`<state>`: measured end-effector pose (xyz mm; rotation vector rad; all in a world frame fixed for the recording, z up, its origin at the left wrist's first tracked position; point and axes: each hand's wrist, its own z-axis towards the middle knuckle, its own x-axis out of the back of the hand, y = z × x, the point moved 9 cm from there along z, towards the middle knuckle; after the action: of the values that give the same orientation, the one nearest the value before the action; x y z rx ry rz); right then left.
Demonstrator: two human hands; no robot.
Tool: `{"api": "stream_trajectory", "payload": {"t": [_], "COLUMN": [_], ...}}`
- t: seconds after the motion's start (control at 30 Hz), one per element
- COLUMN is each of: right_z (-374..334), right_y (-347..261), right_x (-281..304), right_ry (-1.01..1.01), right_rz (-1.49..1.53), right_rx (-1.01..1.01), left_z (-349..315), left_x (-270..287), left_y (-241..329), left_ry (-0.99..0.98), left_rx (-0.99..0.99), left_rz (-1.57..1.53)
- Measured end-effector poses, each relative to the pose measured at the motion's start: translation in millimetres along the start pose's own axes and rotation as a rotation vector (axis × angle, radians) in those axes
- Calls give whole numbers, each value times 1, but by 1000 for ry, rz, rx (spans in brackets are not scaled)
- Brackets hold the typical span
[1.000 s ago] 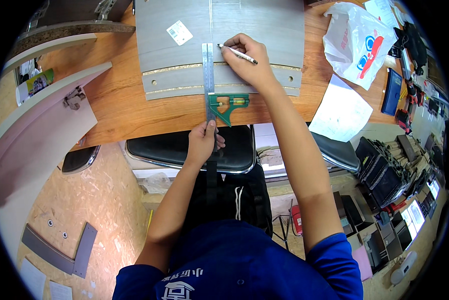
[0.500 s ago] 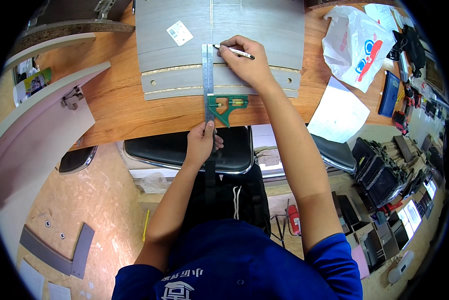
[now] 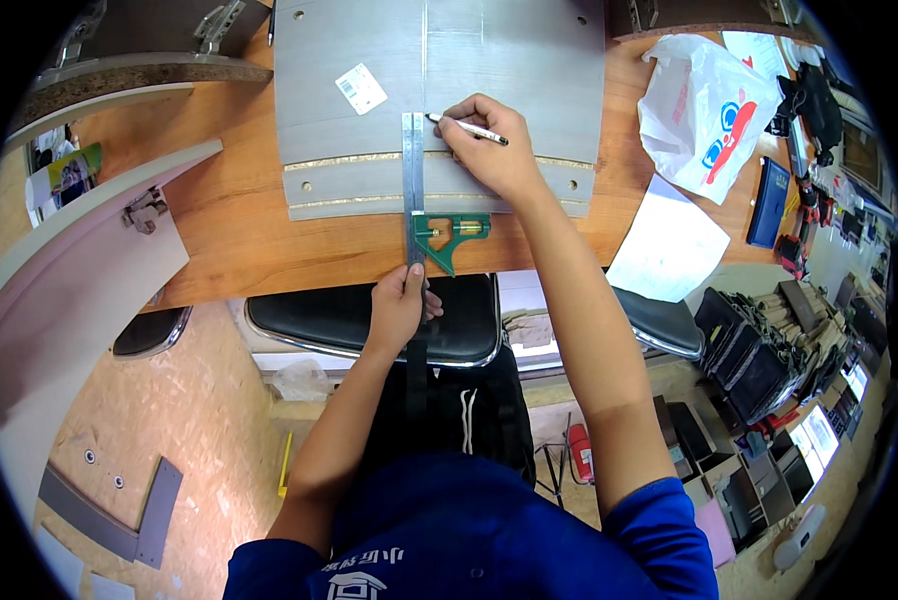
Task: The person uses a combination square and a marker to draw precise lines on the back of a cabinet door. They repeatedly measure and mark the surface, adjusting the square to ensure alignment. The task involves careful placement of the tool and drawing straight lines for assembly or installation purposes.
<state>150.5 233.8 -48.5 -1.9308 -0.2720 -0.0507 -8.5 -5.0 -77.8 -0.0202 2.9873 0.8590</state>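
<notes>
A grey wood-grain board (image 3: 529,90) with two grooves near its front edge lies on the wooden table. Across that edge rests a combination square, its steel blade (image 3: 413,170) on the board and its green head (image 3: 451,237) just off the near edge. My left hand (image 3: 400,305) pinches the blade's near end, thumb on top. In my right hand (image 3: 491,143) is a white pen (image 3: 477,130) with a black tip, which touches or nearly touches the board at the blade's far end. A white label (image 3: 360,89) sticks to the board on the left.
A white plastic bag (image 3: 689,110), a paper sheet (image 3: 667,240) and a blue notebook (image 3: 771,203) lie on the right. At left, a pale panel (image 3: 89,220) with a hinge juts over the table's side. A black stool seat (image 3: 379,318) stands below the front edge.
The whole view has shifted, so the board, square and hands appear slightly lower. Both hands keep their hold, and the pen stays at the blade's far end.
</notes>
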Motion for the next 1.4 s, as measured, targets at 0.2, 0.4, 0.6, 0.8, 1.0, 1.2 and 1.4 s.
{"api": "stream_trajectory", "payload": {"t": [0.2,0.4,0.6,0.8,1.0,1.2,1.4], "right_z": [0,0,0,1,1,1,1], "right_y": [0,2,-1,4,4,2,2], "right_x": [1,0,-4,-3,-3,-6,-6], "right_ry": [-6,-23,-60,-25,-17,-42,-50], "right_rz": [17,22,15,75,100,43,36], "right_rx": [-42,-50,0,-47,-62,-58,-30], "left_z": [2,3,2,3,3,3,1], "left_x": [-1,0,0,0,0,-2,-5], "left_y": [-3,-7,-6,-8,-9,-12,-11], "left_ry": [-10,4,15,11,14,40,62], "left_rx": [7,12,26,18,12,-8,-33], "left_rz": [-34,-47,-80,-91,-103,-145,-177]}}
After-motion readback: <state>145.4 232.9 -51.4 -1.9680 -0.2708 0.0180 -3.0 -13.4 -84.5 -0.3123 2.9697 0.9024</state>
